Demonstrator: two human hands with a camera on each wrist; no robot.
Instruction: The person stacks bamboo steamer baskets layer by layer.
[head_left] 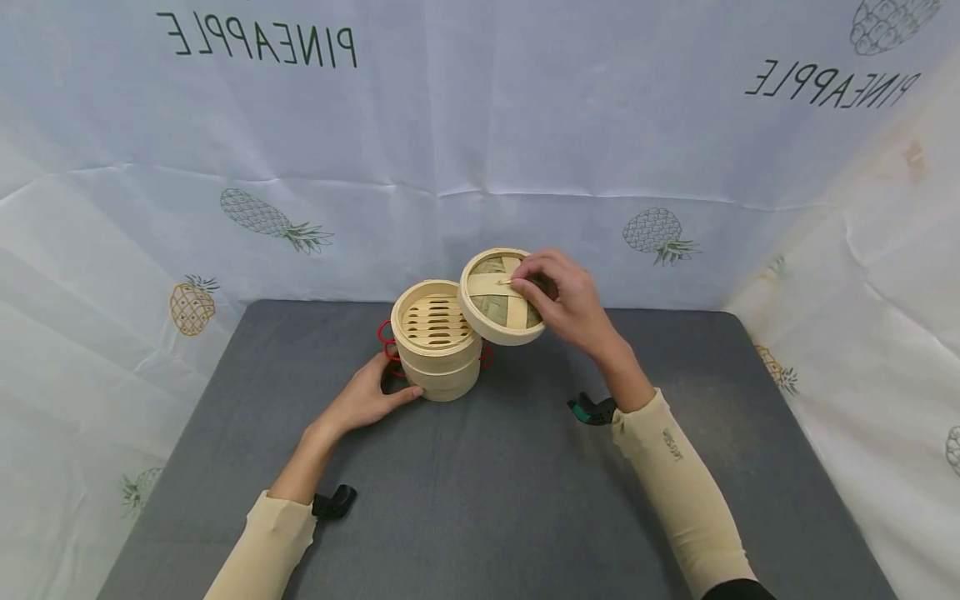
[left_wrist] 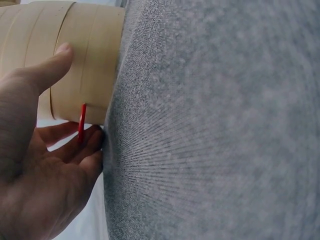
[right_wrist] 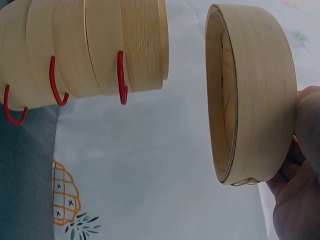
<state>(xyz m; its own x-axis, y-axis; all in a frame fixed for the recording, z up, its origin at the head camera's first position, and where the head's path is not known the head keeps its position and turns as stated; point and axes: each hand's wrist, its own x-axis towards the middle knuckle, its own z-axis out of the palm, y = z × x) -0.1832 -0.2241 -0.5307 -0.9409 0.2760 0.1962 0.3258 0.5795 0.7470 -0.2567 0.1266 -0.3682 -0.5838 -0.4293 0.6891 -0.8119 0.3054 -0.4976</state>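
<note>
A stacked bamboo steamer (head_left: 441, 365) stands on the dark table, its slatted inner floor (head_left: 435, 321) showing from above. Red loop handles (right_wrist: 59, 82) stick out of its sides. My left hand (head_left: 363, 397) grips it low on its left, thumb against the front wall and fingers by a red loop (left_wrist: 82, 125). With thumb and fingertips my right hand (head_left: 567, 302) pinches the middle of the round bamboo lid (head_left: 487, 286). The lid is tilted in the air, right of the steamer's top; in the right wrist view a gap separates lid (right_wrist: 262, 95) and steamer (right_wrist: 102, 45).
A dark grey cloth covers the table (head_left: 480, 492). Behind it hangs a pale curtain (head_left: 480, 108) printed with pineapples, close to the table's back edge. Black wrist mounts (head_left: 335, 502) sit on both forearms, near the cream sleeves (head_left: 262, 546).
</note>
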